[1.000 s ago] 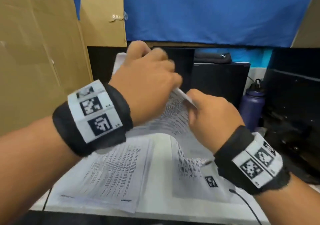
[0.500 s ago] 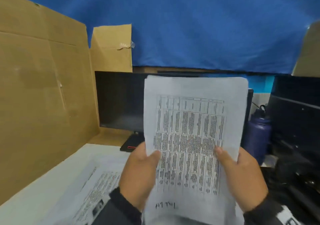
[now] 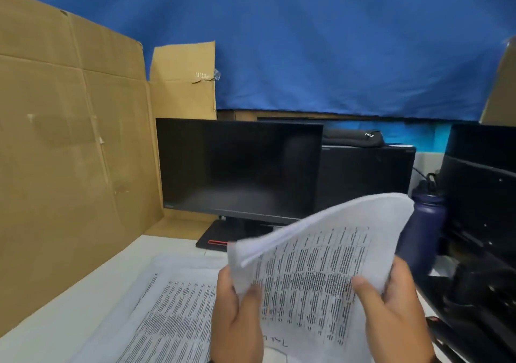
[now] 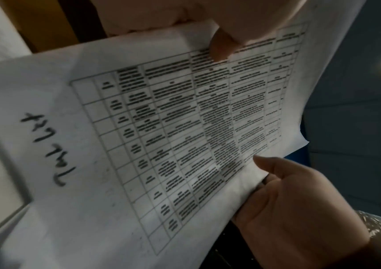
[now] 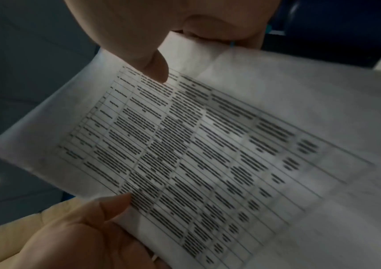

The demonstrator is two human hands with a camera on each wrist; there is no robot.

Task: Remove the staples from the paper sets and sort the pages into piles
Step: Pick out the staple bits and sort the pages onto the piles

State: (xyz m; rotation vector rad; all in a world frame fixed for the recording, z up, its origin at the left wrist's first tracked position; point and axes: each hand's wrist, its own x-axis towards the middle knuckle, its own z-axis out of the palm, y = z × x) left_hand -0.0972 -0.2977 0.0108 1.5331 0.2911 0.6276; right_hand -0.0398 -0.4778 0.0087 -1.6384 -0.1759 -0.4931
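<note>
I hold a paper set (image 3: 315, 267) with a printed table up in front of me above the white table (image 3: 55, 321). My left hand (image 3: 240, 304) grips its left edge, thumb on the printed face. My right hand (image 3: 388, 301) grips the right edge the same way. The top of the pages curls over and the sheets fan apart at the upper left corner. The left wrist view shows the set (image 4: 161, 136) with handwriting at its foot. In the right wrist view the set (image 5: 207, 145) sits under my thumb. No staple shows. A pile of printed pages (image 3: 173, 307) lies at the left.
A black monitor (image 3: 240, 167) stands behind the papers. Cardboard sheets (image 3: 69, 153) wall off the left side. A dark purple bottle (image 3: 424, 223) and black equipment (image 3: 480, 195) crowd the right. Blue cloth (image 3: 307, 41) hangs at the back.
A second ago both hands worked at one corner of the set, low over the table. They then lifted it upright by its sides. Now it is lower and its top curls over.
</note>
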